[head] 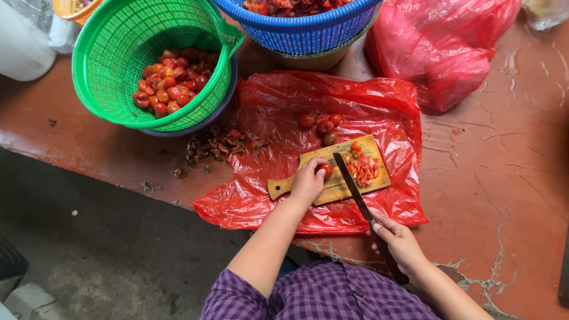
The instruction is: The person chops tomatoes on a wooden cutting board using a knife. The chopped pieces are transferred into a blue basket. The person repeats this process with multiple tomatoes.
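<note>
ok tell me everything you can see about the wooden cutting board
The wooden cutting board is small, pale and rectangular, with a short handle pointing toward the person's left. It lies flat and slightly askew on a crumpled red plastic sheet spread over the reddish counter. Chopped red pieces are piled on its right part. The left hand presses a small tomato onto it, and the knife held by the right hand crosses it diagonally beside that tomato.

A flat red plastic bag lies spread on the counter — another, bulging, sits behind.
</note>
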